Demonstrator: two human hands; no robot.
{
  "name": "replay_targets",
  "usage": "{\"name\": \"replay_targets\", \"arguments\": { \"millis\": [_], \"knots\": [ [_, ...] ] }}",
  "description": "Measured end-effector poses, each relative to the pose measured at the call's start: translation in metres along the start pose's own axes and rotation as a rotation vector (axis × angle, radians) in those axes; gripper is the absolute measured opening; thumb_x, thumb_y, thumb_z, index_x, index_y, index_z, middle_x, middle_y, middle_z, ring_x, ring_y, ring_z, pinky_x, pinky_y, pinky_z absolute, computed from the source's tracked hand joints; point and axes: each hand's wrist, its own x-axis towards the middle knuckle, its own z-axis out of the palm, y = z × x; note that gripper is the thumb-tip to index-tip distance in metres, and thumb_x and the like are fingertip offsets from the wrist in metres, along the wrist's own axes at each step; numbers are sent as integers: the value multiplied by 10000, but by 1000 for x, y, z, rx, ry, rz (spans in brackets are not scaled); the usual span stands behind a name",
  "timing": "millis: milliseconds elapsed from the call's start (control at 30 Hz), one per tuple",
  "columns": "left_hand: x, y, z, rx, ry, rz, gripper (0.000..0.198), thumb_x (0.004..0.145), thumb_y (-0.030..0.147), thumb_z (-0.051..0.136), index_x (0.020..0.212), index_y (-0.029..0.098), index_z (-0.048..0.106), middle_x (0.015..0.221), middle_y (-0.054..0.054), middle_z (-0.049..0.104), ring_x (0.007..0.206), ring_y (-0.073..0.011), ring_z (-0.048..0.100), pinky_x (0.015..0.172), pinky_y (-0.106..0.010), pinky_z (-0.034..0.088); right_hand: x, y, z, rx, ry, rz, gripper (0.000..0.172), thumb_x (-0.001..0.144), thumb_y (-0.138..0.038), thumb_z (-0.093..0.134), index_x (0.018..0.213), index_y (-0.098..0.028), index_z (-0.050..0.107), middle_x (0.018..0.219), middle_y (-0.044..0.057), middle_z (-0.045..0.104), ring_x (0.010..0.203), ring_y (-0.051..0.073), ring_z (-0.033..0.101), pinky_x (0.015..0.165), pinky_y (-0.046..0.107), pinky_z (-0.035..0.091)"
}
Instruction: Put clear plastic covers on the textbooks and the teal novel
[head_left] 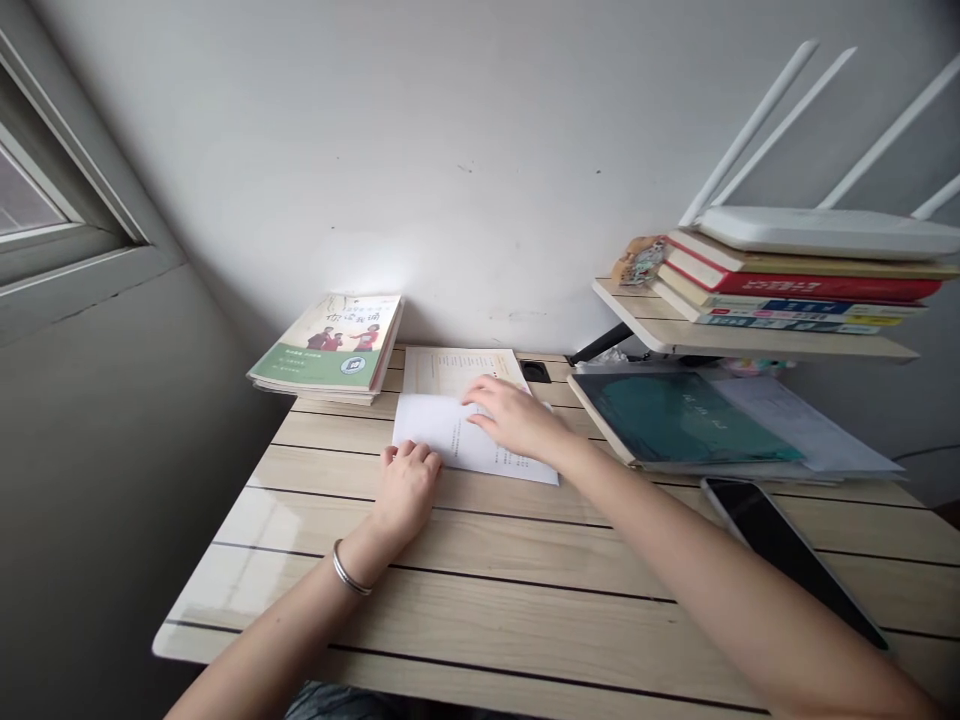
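A white sheet of paper (427, 420) with small print lies on the wooden table, its near edge facing me. My left hand (409, 487) has its fingers curled down on the sheet's near left corner; a silver bangle circles that wrist. Over the right half of the sheet is my right hand (514, 415), thumb and fingers apart and slightly bent, fingertips near the paper. Whether those fingertips touch it I cannot tell. Behind, partly covered by the white sheet, lies a printed page (457, 368) with orange-toned markings.
A stack of booklets (330, 350) stands at the back left. On the right are a teal folder (682, 415), loose white papers (810, 420) and a black phone (787, 550). Above them, a raised shelf (780, 343) carries stacked books (795, 290) and a white router (832, 232).
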Motion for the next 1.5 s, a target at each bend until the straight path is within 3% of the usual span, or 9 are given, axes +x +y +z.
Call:
{"name": "replay_targets", "arguments": {
  "millis": [67, 167, 400, 667, 833, 1033, 1167, 1367, 1500],
  "knots": [
    [0, 1, 5, 10, 13, 4, 224, 907, 140, 419, 911, 231, 624, 925, -55, 633, 959, -227, 496, 833, -391, 291, 29, -23, 10, -12, -134, -162, 307, 887, -194, 499, 1162, -255, 621, 1264, 66, 551, 1074, 211, 559, 894, 359, 461],
    [0, -4, 8, -4, 34, -2, 232, 900, 141, 423, 929, 238, 631, 924, -46, 630, 965, -229, 497, 804, -386, 302, 63, -41, 26, -36, -305, -259, 372, 908, -208, 469, 1260, -291, 557, 1392, 39, 477, 1152, 226, 521, 878, 367, 461],
    [-5, -35, -9, -101, 0, -112, 171, 867, 189, 507, 866, 237, 671, 960, -46, 631, 947, -221, 519, 763, -363, 324, 99, -46, 30, -63, -451, -305, 168, 879, -264, 550, 976, -235, 684, 1131, 49, 622, 998, 202, 585, 722, 279, 426],
    [-12, -47, -1, -197, 12, -210, 146, 858, 196, 525, 857, 213, 670, 960, -52, 583, 965, -206, 546, 770, -334, 378, 120, -61, 39, -214, -576, -251, 87, 769, -168, 655, 789, -233, 709, 952, 15, 700, 855, 169, 614, 576, 246, 353],
    [-7, -49, 3, -233, -12, -220, 96, 843, 197, 558, 872, 206, 650, 967, -48, 596, 979, -206, 549, 783, -333, 383, 127, -74, 34, -312, -664, -207, 223, 673, -26, 664, 719, -234, 728, 785, 13, 718, 773, 184, 634, 637, 274, 395],
    [-5, -47, -1, -236, 0, -221, 102, 829, 174, 548, 851, 207, 641, 949, -58, 584, 961, -220, 553, 826, -345, 405, 133, -84, 32, -322, -697, -182, 217, 598, -2, 693, 600, -217, 712, 733, 34, 705, 758, 225, 650, 667, 316, 439],
    [-4, -44, -6, -392, 34, -241, 138, 815, 117, 503, 840, 193, 615, 944, -66, 575, 842, -177, 571, 812, -300, 434, 138, -91, 36, -304, -727, -104, 233, 546, 33, 701, 543, -200, 693, 665, 40, 681, 787, 233, 640, 708, 331, 432],
    [-5, -46, -7, -757, -17, -332, 61, 801, 174, 494, 826, 193, 546, 695, 18, 586, 599, -127, 520, 593, -241, 407, 138, -80, 31, -266, -823, -228, 129, 692, -179, 684, 796, -235, 736, 875, 31, 698, 801, 188, 616, 600, 258, 389],
    [-7, -46, 2, -781, 42, -324, 56, 762, 167, 501, 791, 191, 542, 624, 43, 539, 572, -115, 470, 566, -228, 367, 135, -76, 22, -311, -846, -242, 192, 754, -222, 631, 928, -217, 714, 992, 50, 686, 843, 188, 616, 574, 251, 377]
  ]
}}
